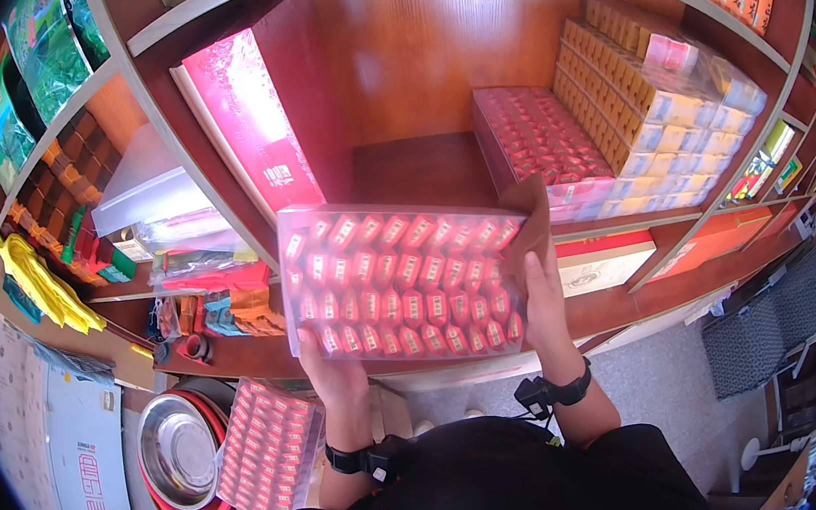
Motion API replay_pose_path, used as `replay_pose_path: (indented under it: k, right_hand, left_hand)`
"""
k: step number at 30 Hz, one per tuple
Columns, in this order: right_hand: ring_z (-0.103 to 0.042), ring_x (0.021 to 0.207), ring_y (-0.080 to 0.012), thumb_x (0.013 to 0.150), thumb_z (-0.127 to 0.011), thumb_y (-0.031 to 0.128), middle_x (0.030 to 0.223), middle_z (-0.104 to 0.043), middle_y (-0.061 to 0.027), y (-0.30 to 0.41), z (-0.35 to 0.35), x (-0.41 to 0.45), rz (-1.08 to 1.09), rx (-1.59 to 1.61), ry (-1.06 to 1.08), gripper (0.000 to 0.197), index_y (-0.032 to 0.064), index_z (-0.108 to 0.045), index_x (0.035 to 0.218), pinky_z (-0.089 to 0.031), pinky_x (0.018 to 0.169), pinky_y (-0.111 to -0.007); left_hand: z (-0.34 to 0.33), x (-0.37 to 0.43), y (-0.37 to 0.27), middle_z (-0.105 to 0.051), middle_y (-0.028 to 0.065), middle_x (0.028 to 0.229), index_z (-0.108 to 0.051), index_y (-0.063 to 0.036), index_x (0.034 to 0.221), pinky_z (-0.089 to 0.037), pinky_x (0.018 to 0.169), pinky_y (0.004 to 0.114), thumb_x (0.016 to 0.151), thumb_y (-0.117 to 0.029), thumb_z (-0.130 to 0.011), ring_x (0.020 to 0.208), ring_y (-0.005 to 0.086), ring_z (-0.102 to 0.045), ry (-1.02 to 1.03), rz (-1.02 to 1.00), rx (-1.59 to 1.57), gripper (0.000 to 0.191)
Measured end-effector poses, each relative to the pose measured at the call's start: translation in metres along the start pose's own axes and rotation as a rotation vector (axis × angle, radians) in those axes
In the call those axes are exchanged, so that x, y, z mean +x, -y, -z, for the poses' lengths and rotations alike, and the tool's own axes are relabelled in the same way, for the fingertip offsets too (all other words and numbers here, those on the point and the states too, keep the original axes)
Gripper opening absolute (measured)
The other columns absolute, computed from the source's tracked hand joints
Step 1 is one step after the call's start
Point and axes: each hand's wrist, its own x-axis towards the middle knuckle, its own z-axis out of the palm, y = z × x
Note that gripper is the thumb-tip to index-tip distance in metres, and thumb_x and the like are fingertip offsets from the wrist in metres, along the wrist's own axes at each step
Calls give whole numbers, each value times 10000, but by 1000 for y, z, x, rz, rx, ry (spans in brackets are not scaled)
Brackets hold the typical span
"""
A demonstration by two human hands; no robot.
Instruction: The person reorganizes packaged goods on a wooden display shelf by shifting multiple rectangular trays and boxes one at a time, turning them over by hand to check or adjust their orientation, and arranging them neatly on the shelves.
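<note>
A clear plastic box point(400, 282) filled with rows of small red wrapped packets is held up in front of the shelf compartment, its broad face towards me. My left hand point(336, 376) grips it at the lower left corner. On the right end, my right hand point(546, 303) holds the box together with a brown cloth point(531, 220) that folds over its upper right corner. Behind, on the shelf, sits a similar box of red packets point(541, 130), beside stacked clear packs with yellow-brown contents point(633, 108). Some fingers of both hands are hidden behind the held box.
A tall glossy pink box point(249, 122) stands at the compartment's left. Below left, another clear box of red packets point(268, 452) leans by nested metal basins point(183, 451). A yellow cloth point(45, 281) hangs at the left shelf edge. A dark patterned cover point(785, 321) lies at right.
</note>
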Motion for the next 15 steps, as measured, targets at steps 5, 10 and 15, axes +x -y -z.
replay_pose_path:
  k: [5,10,15]
  right_hand:
    - [-332,1429,-345,939,-640,213,1552,-282,-256,-4,-13,-15,198,-540,280,834,-12,-126,1555,-285,1145,-392]
    - [-328,1417,-434,871,-725,226,1567,-238,-272,0,-26,-10,490,-867,350,861,32,-225,1544,-347,1115,-447]
    - [-324,1418,-438,858,-739,256,1574,-218,-270,-3,-41,31,474,-821,335,850,51,-268,1536,-359,1109,-440]
  left_hand:
    - [-8,-2,-12,-446,92,1442,-331,-57,1472,-360,1103,458,978,-466,-543,1338,247,-434,-104,-75,-64,675]
    - [8,-2,-10,-432,97,1456,-322,-60,1477,-340,1118,466,999,-453,-506,1345,254,-427,-134,-93,-66,646]
    - [31,-14,-7,-417,102,1471,-333,-48,1471,-329,1124,467,1015,-439,-472,1362,258,-407,-34,-96,-16,616]
